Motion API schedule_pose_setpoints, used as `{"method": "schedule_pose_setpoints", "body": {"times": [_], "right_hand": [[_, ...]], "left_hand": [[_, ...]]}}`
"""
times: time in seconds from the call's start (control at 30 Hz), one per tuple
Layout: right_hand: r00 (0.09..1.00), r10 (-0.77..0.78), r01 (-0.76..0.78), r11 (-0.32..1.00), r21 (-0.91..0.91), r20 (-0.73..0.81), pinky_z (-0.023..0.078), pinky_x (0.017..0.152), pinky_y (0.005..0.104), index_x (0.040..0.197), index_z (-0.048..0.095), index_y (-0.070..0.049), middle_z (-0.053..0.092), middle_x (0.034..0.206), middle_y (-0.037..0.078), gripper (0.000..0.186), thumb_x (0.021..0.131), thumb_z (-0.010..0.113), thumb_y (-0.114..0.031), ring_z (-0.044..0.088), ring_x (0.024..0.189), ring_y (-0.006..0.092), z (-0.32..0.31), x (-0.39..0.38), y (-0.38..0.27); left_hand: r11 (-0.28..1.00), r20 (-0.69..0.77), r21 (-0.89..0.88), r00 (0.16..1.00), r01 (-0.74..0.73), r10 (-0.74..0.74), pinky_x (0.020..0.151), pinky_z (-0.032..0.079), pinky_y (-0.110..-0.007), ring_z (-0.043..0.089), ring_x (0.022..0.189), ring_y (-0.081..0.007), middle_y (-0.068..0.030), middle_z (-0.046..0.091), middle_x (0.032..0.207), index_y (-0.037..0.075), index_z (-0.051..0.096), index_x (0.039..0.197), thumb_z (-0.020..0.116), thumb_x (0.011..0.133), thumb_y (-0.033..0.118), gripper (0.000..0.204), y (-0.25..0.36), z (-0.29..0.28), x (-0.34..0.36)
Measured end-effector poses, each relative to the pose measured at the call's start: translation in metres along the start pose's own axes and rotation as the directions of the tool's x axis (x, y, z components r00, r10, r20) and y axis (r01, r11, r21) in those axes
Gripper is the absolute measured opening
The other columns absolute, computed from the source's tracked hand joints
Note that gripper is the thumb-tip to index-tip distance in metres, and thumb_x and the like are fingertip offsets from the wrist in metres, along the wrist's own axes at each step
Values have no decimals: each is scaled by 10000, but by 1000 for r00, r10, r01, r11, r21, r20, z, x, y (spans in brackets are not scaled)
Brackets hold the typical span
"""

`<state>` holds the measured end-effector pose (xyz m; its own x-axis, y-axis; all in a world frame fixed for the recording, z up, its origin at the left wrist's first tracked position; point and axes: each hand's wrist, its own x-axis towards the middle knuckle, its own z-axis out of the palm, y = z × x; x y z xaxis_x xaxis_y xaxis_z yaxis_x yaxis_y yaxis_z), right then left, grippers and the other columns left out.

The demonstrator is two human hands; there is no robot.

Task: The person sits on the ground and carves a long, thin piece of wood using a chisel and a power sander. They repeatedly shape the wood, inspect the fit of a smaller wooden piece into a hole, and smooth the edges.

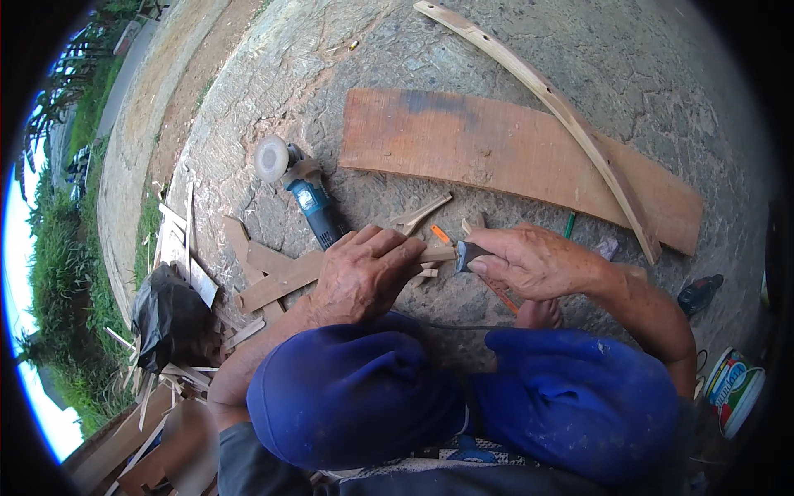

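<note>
Above my knees, my left hand (368, 273) is closed around a narrow wooden piece (438, 255), whose end points to the right. My right hand (538, 260) pinches a small dark grey, flat-faced piece (468, 255) against that end; its exact kind I cannot make out. Just beyond my left hand lies a blue angle grinder (312, 202) with a round pale disc. A forked wooden offcut (423, 213) and a short orange object (442, 236) rest on the ground beyond the hands.
A wide board (463, 140) lies ahead, with a long curved wooden strip (538, 83) across its right part. Thin wood scraps (269, 269) and a black plastic bag (169, 318) are at left. A dark power tool (700, 295) and a white bucket (734, 393) stand right.
</note>
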<state>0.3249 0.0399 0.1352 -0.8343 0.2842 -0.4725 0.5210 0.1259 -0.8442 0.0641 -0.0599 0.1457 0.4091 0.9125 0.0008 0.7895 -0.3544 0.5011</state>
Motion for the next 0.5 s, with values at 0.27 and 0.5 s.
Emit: {"method": "schedule_pose_setpoints", "body": {"times": [0.27, 0.5], "right_hand": [[999, -52, 52, 998, 28, -4, 485, 755, 507, 1291, 578, -88, 617, 863, 198, 336, 1051, 523, -318, 642, 799, 380, -2, 0, 6], [997, -68, 69, 997, -28, 27, 477, 735, 518, 1278, 586, -103, 609, 799, 193, 306, 1046, 538, -295, 644, 779, 409, 2, 1, 5]], "left_hand": [[995, 128, -52, 989, 83, -75, 725, 537, -411, 708, 805, -290, -66, 691, 904, 117, 650, 1061, 759, 875, 215, 236, -1, -2, 2], [992, 88, -123, 996, 27, -17, 677, 509, -401, 700, 786, -280, -62, 683, 831, 108, 640, 964, 761, 877, 226, 190, 2, -6, 3]]}}
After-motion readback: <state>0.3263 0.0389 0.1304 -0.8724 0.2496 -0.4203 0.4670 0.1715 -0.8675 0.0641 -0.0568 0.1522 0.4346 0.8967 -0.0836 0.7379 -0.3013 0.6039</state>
